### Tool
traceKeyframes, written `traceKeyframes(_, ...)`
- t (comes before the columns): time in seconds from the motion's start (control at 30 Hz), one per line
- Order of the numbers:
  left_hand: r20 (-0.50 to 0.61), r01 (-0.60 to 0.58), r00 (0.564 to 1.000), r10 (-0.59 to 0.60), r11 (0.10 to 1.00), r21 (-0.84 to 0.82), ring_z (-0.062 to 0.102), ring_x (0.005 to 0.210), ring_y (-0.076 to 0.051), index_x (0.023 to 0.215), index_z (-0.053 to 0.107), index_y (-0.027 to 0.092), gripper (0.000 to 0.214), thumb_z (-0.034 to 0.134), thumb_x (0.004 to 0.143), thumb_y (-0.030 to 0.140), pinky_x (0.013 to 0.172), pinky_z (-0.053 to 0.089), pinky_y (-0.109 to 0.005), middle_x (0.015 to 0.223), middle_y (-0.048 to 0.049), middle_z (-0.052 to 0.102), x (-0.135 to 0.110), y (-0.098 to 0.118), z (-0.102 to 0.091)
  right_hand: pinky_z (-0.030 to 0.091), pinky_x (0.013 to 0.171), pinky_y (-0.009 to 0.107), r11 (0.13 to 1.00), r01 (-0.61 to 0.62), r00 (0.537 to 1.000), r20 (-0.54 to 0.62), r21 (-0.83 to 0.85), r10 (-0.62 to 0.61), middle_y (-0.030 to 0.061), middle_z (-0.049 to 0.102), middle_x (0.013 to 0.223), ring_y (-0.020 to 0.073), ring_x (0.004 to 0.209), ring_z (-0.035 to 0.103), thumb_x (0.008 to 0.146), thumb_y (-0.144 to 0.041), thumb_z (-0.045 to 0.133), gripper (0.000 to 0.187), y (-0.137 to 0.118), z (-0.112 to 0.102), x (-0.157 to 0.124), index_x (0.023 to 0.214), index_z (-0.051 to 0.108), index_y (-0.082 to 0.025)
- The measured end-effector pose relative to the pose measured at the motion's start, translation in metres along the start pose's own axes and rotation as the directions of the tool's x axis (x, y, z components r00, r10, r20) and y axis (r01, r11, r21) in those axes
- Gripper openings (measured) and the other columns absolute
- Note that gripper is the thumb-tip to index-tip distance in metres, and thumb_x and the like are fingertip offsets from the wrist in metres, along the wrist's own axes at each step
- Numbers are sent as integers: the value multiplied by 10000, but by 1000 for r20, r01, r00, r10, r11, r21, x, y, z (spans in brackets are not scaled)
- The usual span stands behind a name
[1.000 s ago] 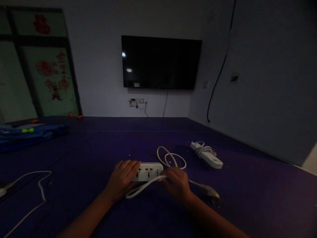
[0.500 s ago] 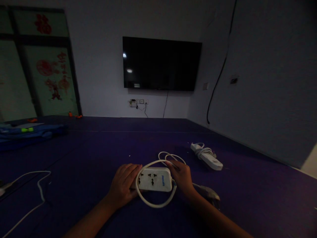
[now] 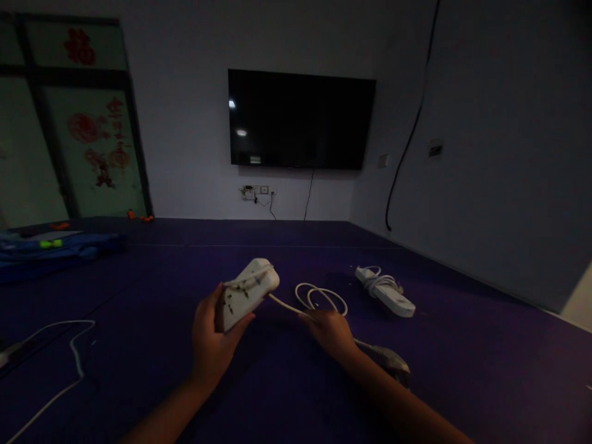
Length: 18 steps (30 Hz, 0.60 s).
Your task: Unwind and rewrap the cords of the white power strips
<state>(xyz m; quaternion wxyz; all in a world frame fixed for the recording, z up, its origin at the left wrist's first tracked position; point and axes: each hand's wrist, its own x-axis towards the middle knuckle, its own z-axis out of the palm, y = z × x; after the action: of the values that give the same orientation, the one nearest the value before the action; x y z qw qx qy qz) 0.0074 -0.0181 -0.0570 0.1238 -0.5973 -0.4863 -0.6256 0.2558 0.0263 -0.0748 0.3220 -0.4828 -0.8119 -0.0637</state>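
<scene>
My left hand [image 3: 215, 336] is closed round one end of a white power strip [image 3: 250, 293], which is lifted and tilted with its far end up to the right. Some of its sockets show on the face. A white power cord [image 3: 287, 306] runs from the strip to my right hand [image 3: 330, 333], whose fingers are closed on it. Beyond that hand, loose loops of the cord [image 3: 324, 290] lie on the purple surface. The cord's plug [image 3: 393, 361] rests to the right, partly hidden behind my right forearm.
Another white power strip [image 3: 393, 298], its cord wound round it, lies at the right. A white cable [image 3: 76, 351] curves along the left. Blue cloth items [image 3: 78, 246] lie at the far left on the purple surface [image 3: 208, 246]. A television [image 3: 300, 120] hangs on the wall.
My left hand has raised and tilted the power strip, which lay flat before. The large cord loop over the strip is now drawn out between strip and right hand.
</scene>
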Motion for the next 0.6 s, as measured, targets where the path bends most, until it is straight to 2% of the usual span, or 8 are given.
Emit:
traceKeyframes(0.07, -35, 115, 993, -115, 993, -1, 554, 1027, -283, 1250, 461, 183, 676, 616, 703, 550, 832, 471, -431, 1149, -131, 575, 4, -1, 1, 332, 485, 216, 999, 48, 998, 29, -26, -47, 17, 666, 600, 136, 539, 615, 900, -340, 414, 343, -2, 0, -1, 689, 652, -211)
traceKeyframes(0.1, -40, 137, 990, -137, 990, 11, 551, 1031, -288, 1241, 471, 175, 684, 616, 695, 561, 836, 469, -435, 1147, -135, 575, 6, -3, 1, 323, 481, 215, 996, 69, 997, 39, -47, -68, 17, 665, 598, 134, 532, 614, 898, -330, 423, 333, -2, 0, -1, 683, 646, -207)
traceKeyframes(0.2, -31, 108, 994, -105, 988, 107, 553, 1012, -297, 1218, 490, 165, 684, 606, 689, 582, 822, 464, -441, 1110, -138, 588, 10, -10, 2, 306, 474, 212, 982, 162, 985, 74, -102, -155, 16, 660, 597, 120, 522, 607, 888, -295, 453, 301, -4, 0, -2, 660, 619, -189)
traceKeyframes(0.27, -2, 37, 999, -37, 980, 196, 564, 971, -293, 1196, 505, 173, 640, 594, 706, 576, 799, 462, -435, 1068, -132, 606, 12, -16, 3, 302, 474, 215, 960, 249, 967, 89, -124, -239, 14, 654, 598, 112, 518, 597, 894, -283, 445, 294, -6, 1, -4, 672, 608, -181)
traceKeyframes(0.37, 89, -157, 987, 136, 939, 305, 573, 931, -278, 1168, 523, 187, 542, 581, 748, 524, 788, 447, -416, 1019, -120, 631, 14, -26, 2, 302, 471, 226, 911, 384, 923, 56, -152, -380, 12, 632, 587, 105, 500, 565, 910, -275, 415, 294, -8, 2, -7, 707, 600, -170)
traceKeyframes(0.47, 194, -353, 934, 300, 854, 383, 571, 926, -275, 1166, 540, 192, 493, 593, 761, 469, 795, 429, -405, 1015, -119, 643, 15, -34, 2, 299, 459, 235, 848, 488, 860, -51, -206, -507, 9, 601, 579, 98, 473, 524, 916, -253, 408, 269, -11, 2, -9, 741, 588, -159)
traceKeyframes(0.6, 312, -523, 849, 427, 764, 378, 567, 933, -267, 1171, 560, 193, 445, 594, 780, 404, 802, 420, -389, 1031, -117, 649, 14, -40, 2, 287, 432, 247, 786, 553, 766, -203, -276, -610, -14, 560, 544, 93, 436, 487, 915, -237, 434, 229, -16, -4, -9, 736, 557, -164)
